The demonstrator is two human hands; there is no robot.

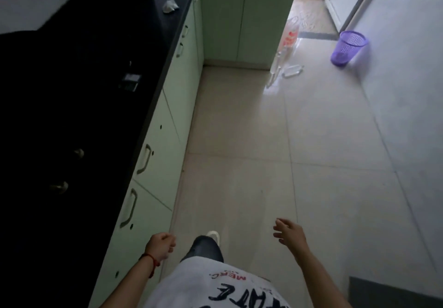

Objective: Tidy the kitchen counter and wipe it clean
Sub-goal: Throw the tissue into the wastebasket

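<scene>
The black kitchen counter runs along the left side, very dark. A crumpled white paper or cloth lies near its far edge. A small dark box-like item sits mid-counter, and two knobs show in the near part. My left hand hangs beside the cabinets with its fingers curled into a fist, holding nothing. My right hand is over the floor, fingers loosely apart and empty. Both hands are away from the counter top.
Pale green cabinet doors with metal handles stand under the counter. On the tiled floor far ahead lie clear plastic bottles and a plastic bag. A purple mesh waste basket leans by the right wall.
</scene>
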